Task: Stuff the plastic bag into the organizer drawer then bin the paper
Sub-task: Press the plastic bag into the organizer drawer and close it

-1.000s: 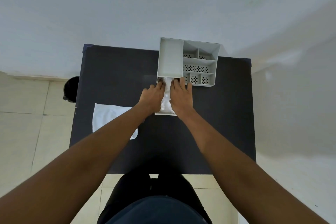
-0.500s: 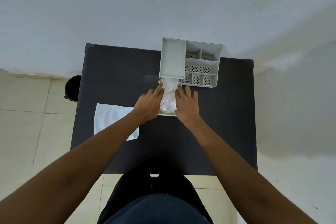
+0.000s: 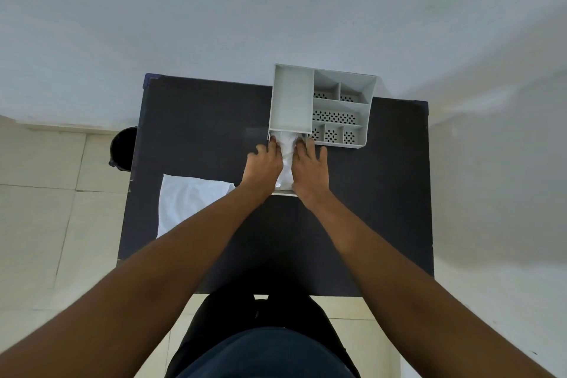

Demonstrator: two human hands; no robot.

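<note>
A crumpled white plastic bag [image 3: 287, 159] lies in the pulled-out drawer [image 3: 283, 193] of the grey organizer [image 3: 291, 101] at the back of the black table [image 3: 199, 120]. My left hand [image 3: 264, 164] presses down on the bag's left side, and my right hand [image 3: 310, 169] presses on its right side. Both hands lie flat, with their fingertips dug in at the drawer's far end next to the organizer. Between the hands only a strip of the bag shows. A white sheet of paper [image 3: 187, 202] lies flat near the table's left edge.
A black bin [image 3: 124, 147] stands on the tiled floor just beyond the table's left edge. The organizer's right half has several small perforated compartments [image 3: 336, 116]. A white wall runs behind the table. My legs are at the table's front edge.
Half a second ago my hands were spread apart beside the bag. They have since closed in and slid forward over it, pressing it lower into the drawer.
</note>
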